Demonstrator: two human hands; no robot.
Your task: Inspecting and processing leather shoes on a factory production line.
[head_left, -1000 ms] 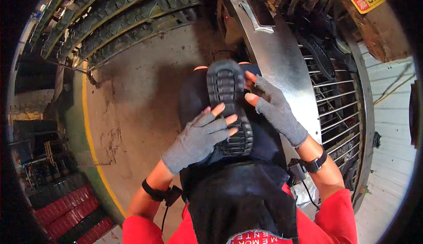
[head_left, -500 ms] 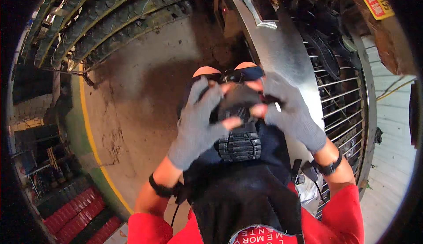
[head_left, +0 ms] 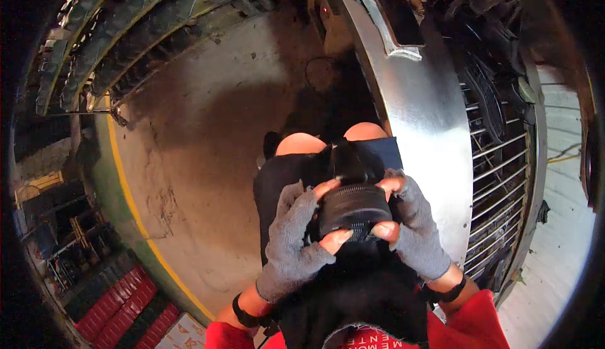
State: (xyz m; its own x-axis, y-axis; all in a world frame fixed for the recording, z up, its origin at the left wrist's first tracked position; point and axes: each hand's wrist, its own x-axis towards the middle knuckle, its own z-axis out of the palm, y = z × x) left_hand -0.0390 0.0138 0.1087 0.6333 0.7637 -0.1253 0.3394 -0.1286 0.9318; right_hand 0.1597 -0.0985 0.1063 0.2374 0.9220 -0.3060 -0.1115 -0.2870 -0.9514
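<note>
Hands: left hand [head_left: 295, 243] and right hand [head_left: 409, 226], both in grey fingerless gloves, closed around a black rubber sole [head_left: 351, 207]. Left hand grips the sole's left side, bare fingertips [head_left: 337, 237] curled over its near edge. Right hand grips the right side, fingertips likewise wrapped over the top and near edges. Each wrist carries a black band.

Floor [head_left: 201, 160]: bare concrete, stained and cracked, largest surface in view, filling the centre and left. A yellow line [head_left: 129, 204] curves along its left edge, with a green strip just outside it.

Metal panel [head_left: 416, 116]: broad, shiny, curved sheet running from the top centre down the right, just beside the right hand. A dark flat pad [head_left: 397, 15] lies on its upper part.

Wire rack [head_left: 498, 179]: metal bars right of the panel, dark moulded pieces stacked behind them.

Curved racks [head_left: 126, 40]: upper left, beyond the far edge of the floor, rows of dark soles lined along them.

Red crates [head_left: 123, 308]: lower left corner, outside the yellow line, stacked side by side.

Lap [head_left: 283, 179]: dark shorts and two bare knees [head_left: 302, 144], directly beneath the hands; dark cloth covers the torso below, red sleeves at the bottom edge.

Sole: black, ribbed along its rim, held over the lap between both hands, its far end pointing toward the knees. Tread detail cannot be made out.
</note>
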